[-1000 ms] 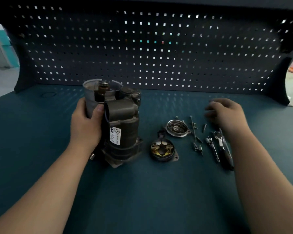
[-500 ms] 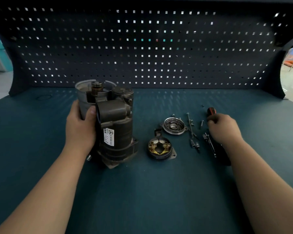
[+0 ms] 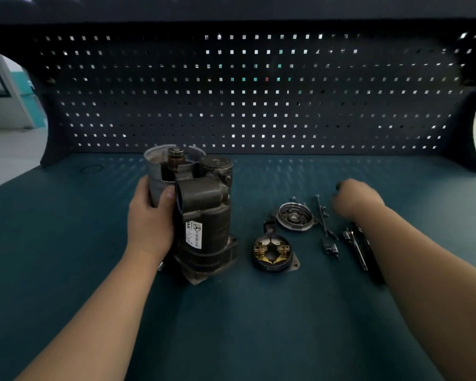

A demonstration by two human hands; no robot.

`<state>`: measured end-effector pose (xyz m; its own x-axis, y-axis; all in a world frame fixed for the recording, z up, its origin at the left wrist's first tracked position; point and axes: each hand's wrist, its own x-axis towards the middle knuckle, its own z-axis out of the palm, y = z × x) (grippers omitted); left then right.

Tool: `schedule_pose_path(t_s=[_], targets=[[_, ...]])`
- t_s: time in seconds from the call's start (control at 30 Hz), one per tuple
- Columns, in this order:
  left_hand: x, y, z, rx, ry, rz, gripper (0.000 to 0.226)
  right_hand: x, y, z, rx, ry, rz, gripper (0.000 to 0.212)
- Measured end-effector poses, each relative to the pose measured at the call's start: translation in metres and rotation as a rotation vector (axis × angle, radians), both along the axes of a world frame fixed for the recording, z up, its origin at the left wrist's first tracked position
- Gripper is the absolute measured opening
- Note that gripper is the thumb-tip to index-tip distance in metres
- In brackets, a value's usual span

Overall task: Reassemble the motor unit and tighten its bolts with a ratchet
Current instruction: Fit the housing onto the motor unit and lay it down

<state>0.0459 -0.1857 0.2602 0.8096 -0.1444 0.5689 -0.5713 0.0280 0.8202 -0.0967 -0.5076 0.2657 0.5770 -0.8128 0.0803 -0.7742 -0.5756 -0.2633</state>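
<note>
The dark motor unit [image 3: 204, 224] stands upright on the blue-green bench, its open silver housing and shaft at the top. My left hand [image 3: 149, 224] grips its left side, thumb on the housing. To its right lie the round brush holder [image 3: 272, 253] with brass parts and the silver end cap [image 3: 294, 217]. Long bolts [image 3: 323, 215] lie beside the cap. The ratchet [image 3: 356, 248] lies under my right forearm. My right hand [image 3: 355, 202] is curled just behind the bolts, with the dark end of a tool handle [image 3: 338, 185] poking from the fist.
A small socket [image 3: 331, 247] lies in front of the bolts, and a long black tool [image 3: 373, 259] lies beside the ratchet. A dark pegboard [image 3: 259, 105] walls off the back of the bench [image 3: 259, 325]. Bare bench surface stretches in front of the parts.
My right hand has drawn back over the bolts and closed into a fist around the handle it reached for. The left hand still holds the motor unit in place.
</note>
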Motion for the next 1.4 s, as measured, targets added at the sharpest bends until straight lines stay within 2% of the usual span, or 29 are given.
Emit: schedule_pose_path(t_s=[0.1, 0.17, 0.23, 0.33, 0.4, 0.53, 0.83, 0.97, 1.17, 1.33, 1.4], targets=[[0.004, -0.001, -0.001, -0.011, -0.015, -0.016, 0.022, -0.006, 0.036, 0.022, 0.168, -0.562, 0.23, 0.033], [0.007, -0.002, 0.001, -0.03, 0.0, -0.039, 0.022, -0.01, 0.08, 0.03, 0.367, -0.759, 0.407, 0.03], [0.008, -0.004, 0.002, -0.041, 0.011, -0.048, 0.026, -0.011, 0.124, 0.026, 0.496, -0.834, 0.581, 0.029], [0.01, -0.004, 0.0, -0.019, 0.021, -0.034, 0.027, -0.012, 0.171, 0.009, 0.454, -0.85, 0.751, 0.032], [0.012, -0.004, -0.001, -0.012, 0.031, -0.03, 0.026, -0.011, 0.183, -0.003, 0.394, -0.871, 0.774, 0.035], [0.011, -0.005, 0.0, -0.021, 0.024, -0.031, 0.023, -0.003, 0.18, -0.003, 0.405, -1.011, 0.672, 0.034], [0.012, -0.005, -0.001, -0.012, 0.008, -0.014, 0.025, 0.001, 0.182, -0.007, 0.095, -0.882, 0.856, 0.024], [0.011, -0.006, -0.001, -0.021, 0.003, -0.02, 0.031, -0.001, 0.179, -0.007, 0.082, -0.876, 0.86, 0.023], [0.012, -0.005, -0.002, -0.022, -0.01, -0.021, 0.038, -0.002, 0.177, -0.003, -0.067, -0.833, 0.936, 0.02], [0.012, -0.006, -0.002, -0.032, -0.025, -0.023, 0.036, -0.005, 0.171, 0.013, 0.315, -0.745, 0.837, 0.015], [0.012, -0.005, -0.002, -0.033, -0.03, -0.021, 0.037, -0.004, 0.17, 0.018, 0.317, -0.663, 0.839, 0.015]])
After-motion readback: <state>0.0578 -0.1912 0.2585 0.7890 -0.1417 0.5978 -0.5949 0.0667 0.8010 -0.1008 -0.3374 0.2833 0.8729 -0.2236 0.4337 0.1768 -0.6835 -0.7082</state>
